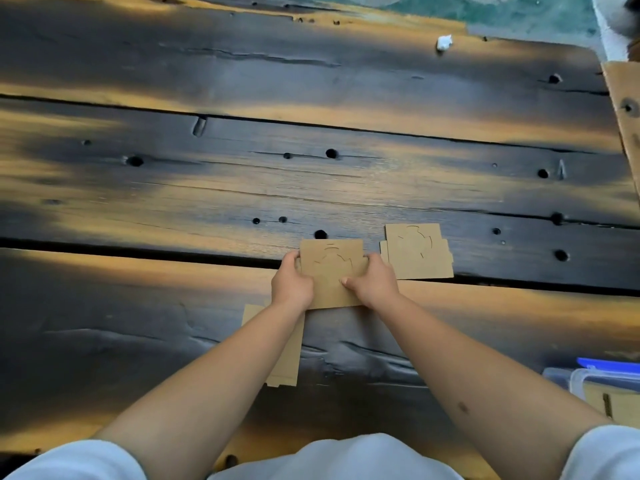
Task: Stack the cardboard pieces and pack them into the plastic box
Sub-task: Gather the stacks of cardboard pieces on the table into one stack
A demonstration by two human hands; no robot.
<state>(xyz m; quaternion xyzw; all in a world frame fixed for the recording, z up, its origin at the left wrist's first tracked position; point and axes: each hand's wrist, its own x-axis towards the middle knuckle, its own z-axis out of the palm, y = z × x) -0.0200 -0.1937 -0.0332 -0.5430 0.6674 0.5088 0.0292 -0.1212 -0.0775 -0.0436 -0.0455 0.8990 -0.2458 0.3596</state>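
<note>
While my left hand (292, 283) and right hand (372, 283) pinch one cardboard piece (330, 271) by its sides above the worktop (242, 174), another piece (417, 252) lies just beside it.

Informal home or craft workspace, not a factory or laboratory. The work surface is a rustic table (242, 174) of heavy dark planks, scorched black with amber streaks and marked by knots, holes and open seams; a green rug (519, 12) shows beyond its far edge at 1 o'clock. A small white scrap (444, 42) lies at 12 o'clock, and a clear plastic box (602, 386) with a blue lid sits at 4 o'clock.
</note>
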